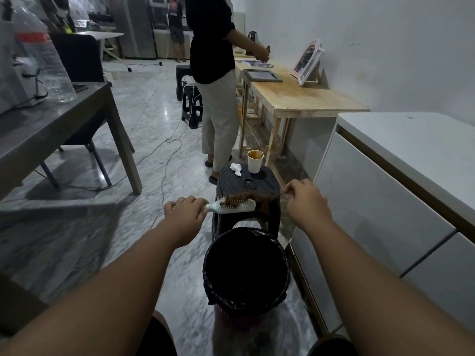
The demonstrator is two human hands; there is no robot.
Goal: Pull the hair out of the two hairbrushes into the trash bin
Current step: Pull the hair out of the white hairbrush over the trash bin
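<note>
hairbrush (232, 207): white, held over the stool's near edge, long axis running left-right, handle toward your left hand (185, 210).
hair (248, 199): brown clump in the bristles, hanging off the head end nearest your right hand (305, 199).
left fingers: wrapped tight round the handle.
right fingers: curled together just right of the hair; whether they're pinching strands, can't tell.
trash bin (280, 273): black-lined, below and nearer you than both hands.
second brush: not seen.

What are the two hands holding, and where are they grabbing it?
The left hand holds the white hairbrush by its handle. The right hand is pinched shut past the clump of hair; whether it grips strands cannot be told.
</note>
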